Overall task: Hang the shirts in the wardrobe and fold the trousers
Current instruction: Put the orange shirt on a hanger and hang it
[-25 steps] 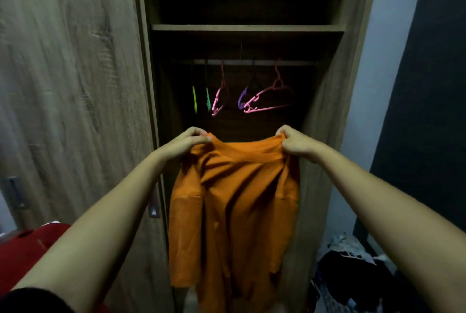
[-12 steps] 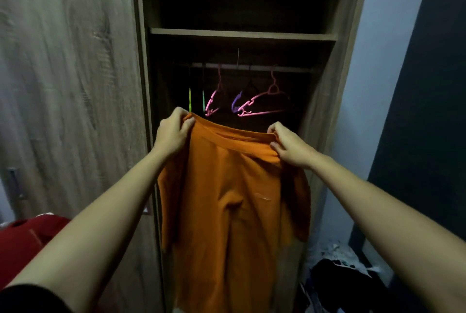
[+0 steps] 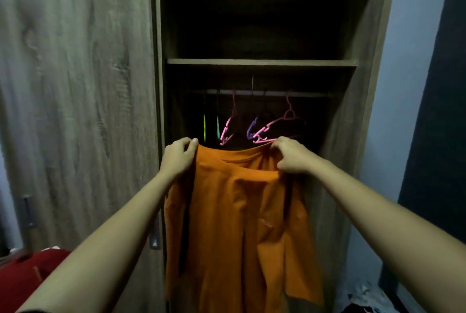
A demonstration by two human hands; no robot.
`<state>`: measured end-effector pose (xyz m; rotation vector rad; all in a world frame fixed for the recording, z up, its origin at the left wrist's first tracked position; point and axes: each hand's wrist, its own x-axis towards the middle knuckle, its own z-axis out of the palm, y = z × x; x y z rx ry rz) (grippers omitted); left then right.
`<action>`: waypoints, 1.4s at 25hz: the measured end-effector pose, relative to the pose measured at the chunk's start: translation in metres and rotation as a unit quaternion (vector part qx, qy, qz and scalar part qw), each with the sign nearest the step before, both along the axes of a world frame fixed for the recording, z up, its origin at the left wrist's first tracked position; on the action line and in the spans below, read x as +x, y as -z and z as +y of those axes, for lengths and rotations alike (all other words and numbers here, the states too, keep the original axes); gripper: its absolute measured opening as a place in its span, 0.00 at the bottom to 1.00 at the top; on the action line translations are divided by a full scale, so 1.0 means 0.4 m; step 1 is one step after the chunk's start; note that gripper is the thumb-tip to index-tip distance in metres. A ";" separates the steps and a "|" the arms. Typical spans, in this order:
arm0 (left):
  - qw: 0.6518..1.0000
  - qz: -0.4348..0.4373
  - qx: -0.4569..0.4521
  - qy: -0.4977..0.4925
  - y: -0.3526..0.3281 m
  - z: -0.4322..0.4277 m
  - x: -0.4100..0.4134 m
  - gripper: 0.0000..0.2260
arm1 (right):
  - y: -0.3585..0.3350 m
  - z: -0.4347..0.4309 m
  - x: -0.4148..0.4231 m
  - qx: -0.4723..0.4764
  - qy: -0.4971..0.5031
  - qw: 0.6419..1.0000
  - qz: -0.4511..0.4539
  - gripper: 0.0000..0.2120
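An orange shirt hangs in front of the open wardrobe, held up by its shoulders. My left hand grips the left shoulder and my right hand grips the right shoulder near the collar. Behind the shirt, a rail carries several empty hangers: a pink one at the right, a purple one, another pink one and thin green ones at the left. The shirt's top edge sits just below the hangers.
The closed wooden wardrobe door fills the left, with a handle near my left forearm. A red cloth lies at the lower left. Dark clothes lie heaped at the lower right by the pale wall.
My view has tilted upward, so the wardrobe shelf sits lower in frame. Both hands now hold the shirt level and closer to the hangers; the shirt has swung and spread out.
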<state>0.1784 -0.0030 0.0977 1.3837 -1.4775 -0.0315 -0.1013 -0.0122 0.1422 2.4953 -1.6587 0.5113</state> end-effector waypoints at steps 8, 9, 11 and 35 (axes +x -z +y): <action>0.998 0.037 0.047 -0.019 -0.044 -0.275 0.065 0.21 | -0.029 -0.061 0.127 0.045 0.021 0.998 0.030 0.24; 0.997 0.053 0.059 -0.019 -0.054 -0.320 0.074 0.22 | -0.030 -0.065 0.130 0.041 0.028 0.998 0.033 0.26; 0.994 0.065 0.082 -0.020 -0.071 -0.403 0.084 0.24 | -0.029 -0.075 0.131 0.025 0.048 0.997 0.049 0.29; 0.983 0.113 0.132 -0.054 -0.053 -0.476 0.033 0.15 | 0.063 -0.199 0.136 0.032 0.096 0.994 -0.034 0.30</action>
